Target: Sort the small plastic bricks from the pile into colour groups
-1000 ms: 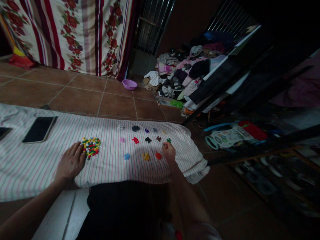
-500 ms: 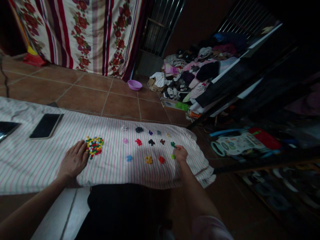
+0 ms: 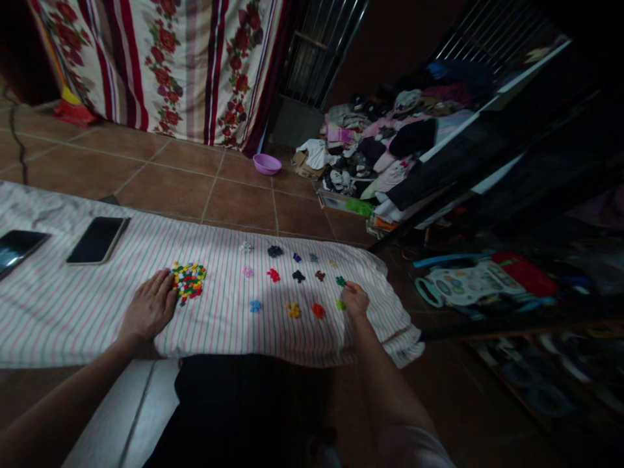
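Fingertips of my right hand (image 3: 356, 301) bunch together at the edge of a dark green pile (image 3: 340, 281), right of centre in the frame; whether this grip pinches a piece, I cannot tell. A light green pile (image 3: 340, 304) lies just below it, near my thumb side, with an orange-red pile (image 3: 318, 311) to its left. My left hand (image 3: 150, 305) lies flat on the striped cloth (image 3: 219, 335), fingers outstretched side by side, their tips at the left edge of a mixed-colour pile (image 3: 189, 281), left of centre. Farther left rests a dark phone (image 3: 97, 240).
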A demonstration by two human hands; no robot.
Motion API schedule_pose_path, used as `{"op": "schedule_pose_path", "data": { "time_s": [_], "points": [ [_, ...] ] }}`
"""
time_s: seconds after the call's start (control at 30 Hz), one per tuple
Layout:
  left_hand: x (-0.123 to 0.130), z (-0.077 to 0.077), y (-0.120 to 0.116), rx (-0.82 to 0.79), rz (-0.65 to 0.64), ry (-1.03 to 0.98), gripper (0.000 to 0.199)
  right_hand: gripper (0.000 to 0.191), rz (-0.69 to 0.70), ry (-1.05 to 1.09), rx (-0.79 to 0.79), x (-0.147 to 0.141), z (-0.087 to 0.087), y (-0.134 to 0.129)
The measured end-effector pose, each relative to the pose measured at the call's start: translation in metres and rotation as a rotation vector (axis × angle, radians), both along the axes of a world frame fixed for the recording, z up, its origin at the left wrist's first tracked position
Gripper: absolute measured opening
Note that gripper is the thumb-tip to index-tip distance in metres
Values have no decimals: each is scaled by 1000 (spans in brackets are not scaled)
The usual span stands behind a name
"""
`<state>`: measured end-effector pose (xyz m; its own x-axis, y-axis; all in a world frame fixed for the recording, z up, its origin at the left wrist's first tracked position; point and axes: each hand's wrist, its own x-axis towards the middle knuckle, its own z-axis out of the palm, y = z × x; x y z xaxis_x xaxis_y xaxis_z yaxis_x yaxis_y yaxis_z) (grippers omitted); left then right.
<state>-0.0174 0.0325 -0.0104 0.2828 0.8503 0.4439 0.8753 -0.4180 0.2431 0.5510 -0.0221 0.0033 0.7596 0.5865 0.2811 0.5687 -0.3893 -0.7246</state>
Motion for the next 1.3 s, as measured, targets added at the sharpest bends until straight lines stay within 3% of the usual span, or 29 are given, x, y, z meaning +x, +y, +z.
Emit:
{"op": "schedule_pose_path", "data": {
  "time_s": [0.1, 0.2, 0.57, 0.77, 0.97, 1.13, 1.3],
  "points": [
    [0, 0, 0, 6, 7, 15, 47, 43, 3, 19, -29, -15, 5, 2],
    [1, 0, 0, 8, 11, 30, 46, 41, 89, -10, -19, -39, 9, 6],
    [2, 4, 1, -10, -14, -33, 42, 29, 685, -222, 80, -171, 16, 20],
    [3, 6, 0, 21, 1, -101, 39, 27, 891, -225, 62, -232, 18, 25],
    [4, 8, -2, 34, 75, -104, 36, 27, 1094, -185, -22, -299, 10, 29],
    [4, 6, -1, 39, 85, -90, 35, 30, 1135, -180, -59, -337, 5, 42],
    [5, 6, -1, 20, 87, -81, 38, 34, 1066, -204, -131, -359, 7, 58]
  ]
}}
